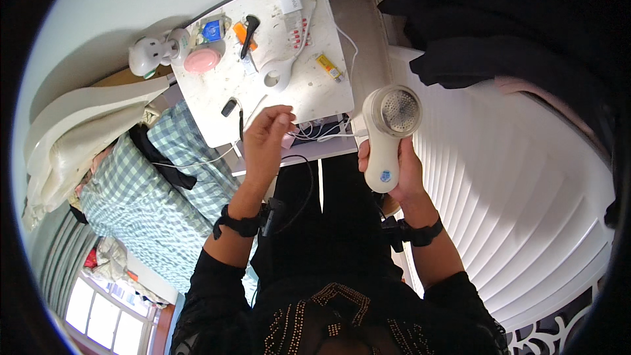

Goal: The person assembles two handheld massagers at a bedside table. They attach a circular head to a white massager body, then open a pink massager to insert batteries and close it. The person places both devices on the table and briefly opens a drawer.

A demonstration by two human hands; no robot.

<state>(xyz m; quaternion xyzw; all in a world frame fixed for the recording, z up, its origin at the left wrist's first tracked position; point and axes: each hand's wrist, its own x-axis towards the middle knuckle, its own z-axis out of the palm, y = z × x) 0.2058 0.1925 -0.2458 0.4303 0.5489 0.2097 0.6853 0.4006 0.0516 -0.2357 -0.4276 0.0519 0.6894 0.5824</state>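
A cream-white fabric shaver with a round, perforated metal head is gripped in my right hand. Its head points away from me and its grille faces up. My fingers wrap round the handle, below a small blue sticker's level in part. My left hand is raised by the table's near edge, thumb and fingers drawn together. Whether anything sits in that pinch is hidden. The white table lies just beyond, with a white ring-headed device and a small black device on it.
On the table are a pink oval case, a blue packet, a black-handled tool, and a yellow box. Cords fill a drawer below. A checked bedspread lies left; a ribbed white panel stands right.
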